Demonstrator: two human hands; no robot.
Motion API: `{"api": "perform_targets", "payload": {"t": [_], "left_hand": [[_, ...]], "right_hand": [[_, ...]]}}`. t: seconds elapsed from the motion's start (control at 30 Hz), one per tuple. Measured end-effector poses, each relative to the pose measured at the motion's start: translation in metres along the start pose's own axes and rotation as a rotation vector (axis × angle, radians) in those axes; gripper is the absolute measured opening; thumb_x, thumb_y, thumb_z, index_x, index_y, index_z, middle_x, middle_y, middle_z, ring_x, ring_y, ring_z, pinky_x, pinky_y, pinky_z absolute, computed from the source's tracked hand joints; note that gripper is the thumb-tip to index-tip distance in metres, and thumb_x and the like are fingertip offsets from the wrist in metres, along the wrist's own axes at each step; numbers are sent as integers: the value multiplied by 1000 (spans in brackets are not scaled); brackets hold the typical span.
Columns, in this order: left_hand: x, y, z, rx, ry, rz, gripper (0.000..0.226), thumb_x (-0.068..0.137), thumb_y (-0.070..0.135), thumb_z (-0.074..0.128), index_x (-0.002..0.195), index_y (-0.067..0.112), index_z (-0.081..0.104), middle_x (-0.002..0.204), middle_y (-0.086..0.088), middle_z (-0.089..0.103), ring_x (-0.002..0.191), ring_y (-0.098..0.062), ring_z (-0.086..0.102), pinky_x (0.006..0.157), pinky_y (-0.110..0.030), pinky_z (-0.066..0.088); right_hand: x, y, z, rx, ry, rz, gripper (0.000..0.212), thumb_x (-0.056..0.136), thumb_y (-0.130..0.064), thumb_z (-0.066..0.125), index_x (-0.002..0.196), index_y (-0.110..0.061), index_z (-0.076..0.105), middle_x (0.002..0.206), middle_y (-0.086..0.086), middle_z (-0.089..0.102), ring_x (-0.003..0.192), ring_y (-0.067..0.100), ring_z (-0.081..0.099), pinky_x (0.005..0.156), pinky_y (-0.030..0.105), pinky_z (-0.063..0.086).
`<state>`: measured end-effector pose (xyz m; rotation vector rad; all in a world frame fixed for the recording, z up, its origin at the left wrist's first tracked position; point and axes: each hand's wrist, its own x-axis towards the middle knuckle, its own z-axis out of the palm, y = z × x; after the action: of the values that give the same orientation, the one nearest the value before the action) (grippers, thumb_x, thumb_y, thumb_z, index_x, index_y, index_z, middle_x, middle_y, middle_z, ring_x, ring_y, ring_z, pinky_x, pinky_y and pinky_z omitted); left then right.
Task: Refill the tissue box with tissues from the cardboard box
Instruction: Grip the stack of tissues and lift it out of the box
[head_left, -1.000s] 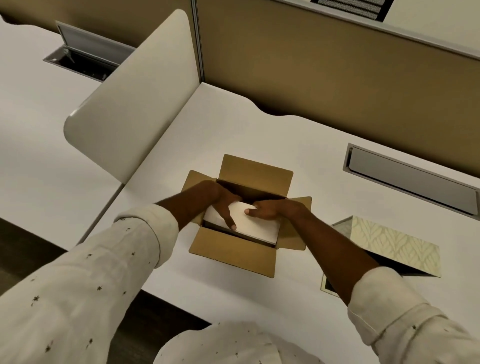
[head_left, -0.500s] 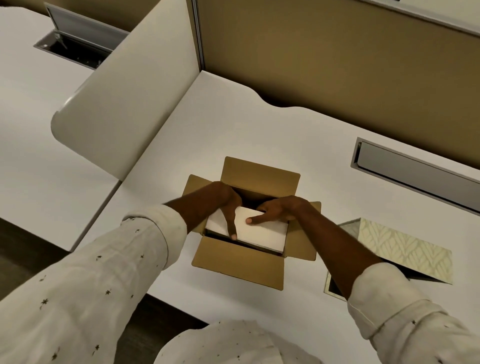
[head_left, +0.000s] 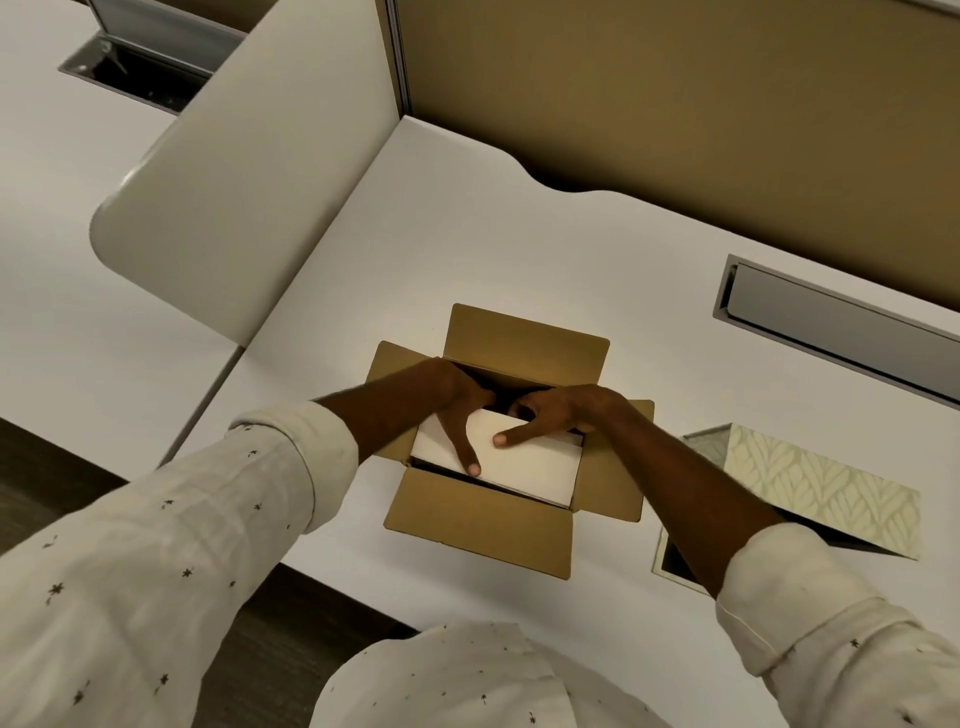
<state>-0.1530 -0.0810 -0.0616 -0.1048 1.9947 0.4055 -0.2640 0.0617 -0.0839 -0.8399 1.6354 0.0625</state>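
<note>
A brown cardboard box (head_left: 478, 525) stands open on the white desk, its four flaps folded outward. Inside it lies a white stack of tissues (head_left: 530, 470). My left hand (head_left: 457, 410) grips the stack's left end, thumb on top. My right hand (head_left: 556, 413) holds the far right side, thumb pressed on the top face and fingers curled behind. The stack sits partly above the box rim, tilted toward me. At the right, the pale green patterned tissue box (head_left: 810, 493) lies on the desk with its open dark interior facing me, partly hidden by my right forearm.
The white desk (head_left: 467, 249) ends at a tan partition wall (head_left: 675, 104) behind. A grey cable tray lid (head_left: 831, 317) is set in the desk at the back right. A white divider panel (head_left: 249, 171) rises on the left, with another desk beyond it.
Both hands have kept their hold while the stack has come slightly higher out of the cardboard box. My head view has shifted a little.
</note>
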Motion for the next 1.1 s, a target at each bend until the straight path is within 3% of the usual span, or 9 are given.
{"api": "perform_targets", "payload": {"t": [0.37,0.47,0.6,0.87,1.0,1.1], "left_hand": [[-5,1,4,51,24,69,107,63,68,84,151,31,37,152,2,47,136,-25,49,112,-45,44],[-5,-1,5,34,73,75,114,57,71,85,151,30,37,151,2,49,133,-24,51,111,-45,45],[-7,-1,4,-3,67,83,104,62,63,87,147,27,41,146,2,54,129,-23,55,106,-40,47],[-8,1,4,7,63,126,116,50,76,84,149,33,40,147,4,54,131,-22,54,111,-46,46],[-12,-1,-1,41,27,168,104,57,73,84,146,35,46,142,5,58,128,-21,56,110,-44,48],[-13,-2,-1,55,70,185,108,55,72,85,147,32,44,143,4,56,127,-20,55,109,-41,48]], "right_hand": [[-2,-7,2,79,-131,67,72,77,-68,72,127,-17,62,119,7,73,106,25,72,100,45,56],[-5,-9,4,76,-119,61,70,78,-66,73,129,-20,59,121,6,71,107,25,70,100,44,55],[-9,-10,5,87,-101,39,68,79,-62,75,130,-22,57,122,5,70,106,22,69,98,42,56],[-11,-8,7,86,-4,-29,82,65,-65,83,131,-27,51,125,-2,64,107,18,66,97,41,57],[-13,-6,9,100,-12,-47,91,62,-63,87,135,-26,48,126,-2,64,109,17,65,97,40,56],[-15,-4,10,97,-39,-75,83,65,-59,87,133,-27,52,123,-2,67,106,16,66,95,39,58]]}}
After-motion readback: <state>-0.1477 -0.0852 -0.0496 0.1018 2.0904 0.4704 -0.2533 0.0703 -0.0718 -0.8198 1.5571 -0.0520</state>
